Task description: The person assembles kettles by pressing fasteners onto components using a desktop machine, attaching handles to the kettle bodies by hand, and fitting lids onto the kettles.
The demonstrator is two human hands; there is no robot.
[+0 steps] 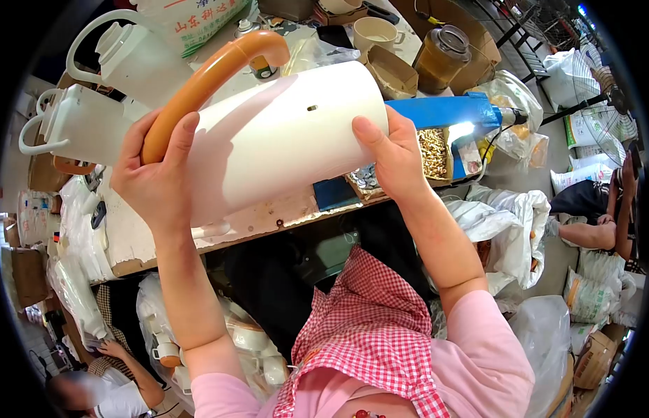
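Observation:
A white cylindrical jug body (289, 129) lies tilted across both my hands above the table, with a small dark slot in its wall. My left hand (157, 164) is closed around its left end and on an orange-brown curved handle (211, 87). The handle's hooked free end sticks out over the body; whether its lower end is joined to the body is hidden by my fingers. My right hand (398, 150) grips the right end, thumb on top. Just behind that hand is a blue machine arm (443, 110) with a bright lamp.
White jugs with handles (133, 59) stand at the left. Beside the blue arm sits a box of brass-coloured screws (432, 153). Farther back are a brown-liquid jar (443, 59) and a beige cup (375, 33). White sacks (492, 223) lie right; another person (115, 383) sits lower left.

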